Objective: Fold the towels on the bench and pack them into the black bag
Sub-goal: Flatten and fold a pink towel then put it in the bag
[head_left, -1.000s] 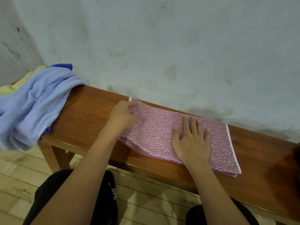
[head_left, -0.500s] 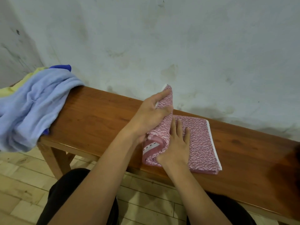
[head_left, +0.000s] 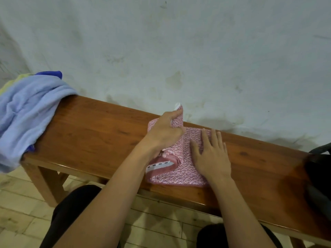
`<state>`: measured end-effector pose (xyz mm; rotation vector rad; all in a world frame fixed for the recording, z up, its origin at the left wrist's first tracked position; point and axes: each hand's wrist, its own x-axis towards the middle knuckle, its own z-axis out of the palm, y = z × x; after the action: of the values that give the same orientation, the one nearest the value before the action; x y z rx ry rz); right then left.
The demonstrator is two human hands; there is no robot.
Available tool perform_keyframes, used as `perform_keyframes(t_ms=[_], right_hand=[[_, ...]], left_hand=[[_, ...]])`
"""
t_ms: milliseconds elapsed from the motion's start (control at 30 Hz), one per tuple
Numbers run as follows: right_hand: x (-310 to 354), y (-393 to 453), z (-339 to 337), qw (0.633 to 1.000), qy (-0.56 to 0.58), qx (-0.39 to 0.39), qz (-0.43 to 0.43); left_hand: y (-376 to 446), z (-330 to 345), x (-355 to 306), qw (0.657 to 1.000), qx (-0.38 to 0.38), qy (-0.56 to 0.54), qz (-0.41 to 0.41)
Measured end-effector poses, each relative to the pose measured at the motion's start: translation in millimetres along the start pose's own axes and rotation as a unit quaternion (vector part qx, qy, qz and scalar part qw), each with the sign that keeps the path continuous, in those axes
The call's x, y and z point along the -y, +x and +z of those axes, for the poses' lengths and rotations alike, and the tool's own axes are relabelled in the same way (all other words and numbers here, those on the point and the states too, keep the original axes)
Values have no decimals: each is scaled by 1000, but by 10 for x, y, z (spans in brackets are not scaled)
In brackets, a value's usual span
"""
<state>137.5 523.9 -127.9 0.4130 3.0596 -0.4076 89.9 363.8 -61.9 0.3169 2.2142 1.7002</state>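
While your left hand point(head_left: 165, 134) grips the raised flap of the pink towel point(head_left: 180, 169) on the bench point(head_left: 93, 133) and your right hand point(head_left: 210, 154) presses flat, lay the flap over, then press the crease.

- Black bag point(head_left: 320, 163): cut off by right edge, dark & blurred; can't tell if open.
- Blue towel pile point(head_left: 26, 111): runs off left edge; yellow cloth point(head_left: 16, 81) under it mostly hidden.
- Pink towel point(head_left: 180, 173): middle covered by both hands; layer count unclear.
- Worktop point(head_left: 100, 133): right end out of frame.
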Motion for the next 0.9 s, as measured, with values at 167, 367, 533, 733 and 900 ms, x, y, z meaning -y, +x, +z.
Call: perform_keyframes(t_ms=[167,367,533,733,900], right_hand=[[184,-127,100,1000,-27,-4,8],[85,-43,294,998,-36,-14,-46],[24,-58,108,941,325,-87,29],[-289,4,107,906,410,-97,45],[-415,-25,95,872,485,-70,2]], left_hand=[[6,138,-31,1000,5,29,1],[0,419,-63,983,25,179,35],[-31,626,-60,969,25,242,46],[10,795,-89,965,25,257,49],[25,1042,-52,956,35,288,38]])
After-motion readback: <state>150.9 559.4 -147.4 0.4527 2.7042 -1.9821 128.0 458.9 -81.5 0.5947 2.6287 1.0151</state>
